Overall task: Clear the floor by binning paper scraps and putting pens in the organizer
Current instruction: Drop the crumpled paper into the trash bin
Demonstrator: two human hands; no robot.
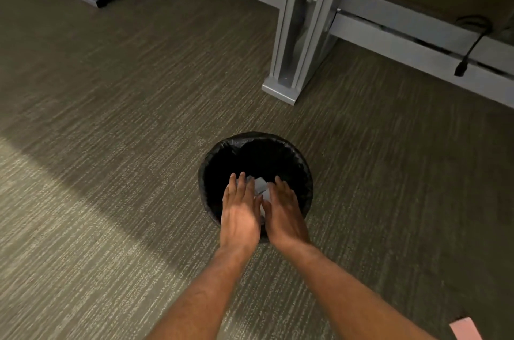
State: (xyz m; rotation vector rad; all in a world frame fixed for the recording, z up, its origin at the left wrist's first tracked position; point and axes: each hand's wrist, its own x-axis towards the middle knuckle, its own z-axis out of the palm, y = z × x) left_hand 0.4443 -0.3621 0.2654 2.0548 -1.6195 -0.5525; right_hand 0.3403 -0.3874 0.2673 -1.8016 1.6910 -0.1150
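A round black bin (301, 170) lined with a black bag stands on the carpet in the middle of the view. Both my hands hover over its near side, palms down, fingers straight. My left hand (240, 207) and my right hand (283, 210) lie side by side, almost touching. White paper scraps (260, 185) show in the gap between and under the fingers, over the bin's dark opening. I cannot tell whether the scraps touch my palms or are falling free. No pens and no organizer are in view.
Grey desk legs (289, 69) and partition rails stand behind the bin. A black cable with a plug (463, 68) hangs at the right. A pink paper piece (466, 328) lies on the carpet at the bottom right corner. Striped carpet stretches to the left.
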